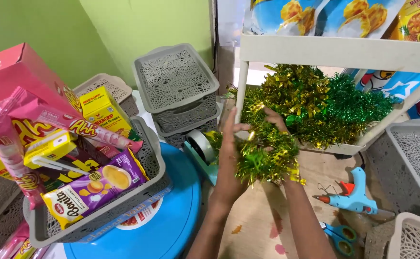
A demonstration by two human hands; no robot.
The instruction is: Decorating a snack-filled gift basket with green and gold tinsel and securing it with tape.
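Both my hands hold a bunch of green-and-gold tinsel [262, 156] near the white shelf [339, 52]: my left hand [230, 144] presses it open-fingered, my right hand [278, 125] is wrapped in its strands; a blue glue gun [351, 195] lies to the right

Floor [315, 168] bears glue gun [351, 196], scissors [339, 237], baskets [176, 91].
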